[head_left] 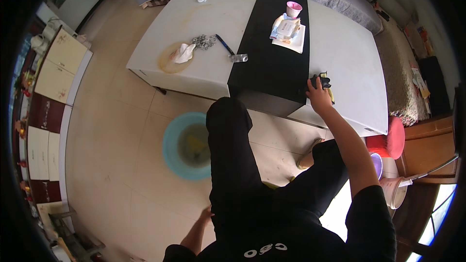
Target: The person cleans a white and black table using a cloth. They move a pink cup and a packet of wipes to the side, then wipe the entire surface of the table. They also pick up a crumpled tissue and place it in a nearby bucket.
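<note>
My right hand (318, 95) reaches over the near edge of the low table, its fingers bent around a small black object (324, 80) whose kind I cannot make out. Beneath and beside that object shows a yellow-green strip (332, 96), partly covered by the hand. Down beside my left thigh is my left hand (207, 215); its fingers are mostly hidden by the black trouser leg. On the floor left of my knee stands a light-blue basin (171, 146) with cloudy water and something yellowish (196, 144) in it.
The white table (223, 9) has a black middle band holding a pink cup (293, 9) and a packet of wipes (285, 28). Crumpled tissue (184, 53), a metal chain (204, 42) and a pen (224, 44) lie left. A red stool (395, 138) and bucket (393, 193) stand right.
</note>
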### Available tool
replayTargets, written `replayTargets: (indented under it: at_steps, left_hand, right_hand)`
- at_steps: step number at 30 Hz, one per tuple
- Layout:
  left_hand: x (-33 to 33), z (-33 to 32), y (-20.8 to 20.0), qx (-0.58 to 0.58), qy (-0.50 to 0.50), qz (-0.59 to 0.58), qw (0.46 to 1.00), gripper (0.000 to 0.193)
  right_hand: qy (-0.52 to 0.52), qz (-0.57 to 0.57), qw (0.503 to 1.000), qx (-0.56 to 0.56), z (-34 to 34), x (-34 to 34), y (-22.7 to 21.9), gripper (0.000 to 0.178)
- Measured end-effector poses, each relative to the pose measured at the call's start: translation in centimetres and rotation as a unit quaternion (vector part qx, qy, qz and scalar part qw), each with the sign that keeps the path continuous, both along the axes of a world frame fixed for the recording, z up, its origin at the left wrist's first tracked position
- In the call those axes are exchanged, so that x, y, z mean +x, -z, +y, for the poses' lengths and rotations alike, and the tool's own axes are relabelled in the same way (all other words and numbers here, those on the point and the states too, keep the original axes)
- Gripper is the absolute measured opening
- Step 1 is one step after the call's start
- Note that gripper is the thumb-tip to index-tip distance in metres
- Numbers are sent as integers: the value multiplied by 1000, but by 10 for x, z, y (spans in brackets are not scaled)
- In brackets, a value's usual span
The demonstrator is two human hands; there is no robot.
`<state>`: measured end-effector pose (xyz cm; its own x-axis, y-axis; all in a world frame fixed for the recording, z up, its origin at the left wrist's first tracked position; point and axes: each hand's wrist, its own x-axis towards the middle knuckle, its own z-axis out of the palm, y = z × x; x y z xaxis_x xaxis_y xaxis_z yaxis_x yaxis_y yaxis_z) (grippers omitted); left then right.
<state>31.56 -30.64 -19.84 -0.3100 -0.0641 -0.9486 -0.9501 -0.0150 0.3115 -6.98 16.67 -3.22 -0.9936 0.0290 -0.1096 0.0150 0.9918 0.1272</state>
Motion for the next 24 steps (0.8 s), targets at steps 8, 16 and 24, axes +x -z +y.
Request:
replayTargets:
  at_steps: [8, 16, 24]
  left_hand:
    - [-57, 13, 29, 166, -248, 102, 949, 40]
    - [-70, -27, 84, 170, -459, 87, 868, 52]
    - [-93, -67, 78, 156, -709, 84, 683, 56]
  right_hand:
    - [25, -62, 996, 53, -4, -1, 0, 58]
    - [28, -80, 994, 75, -6, -4, 3, 60]
    - [31, -89, 993, 67, -7, -7, -3, 61]
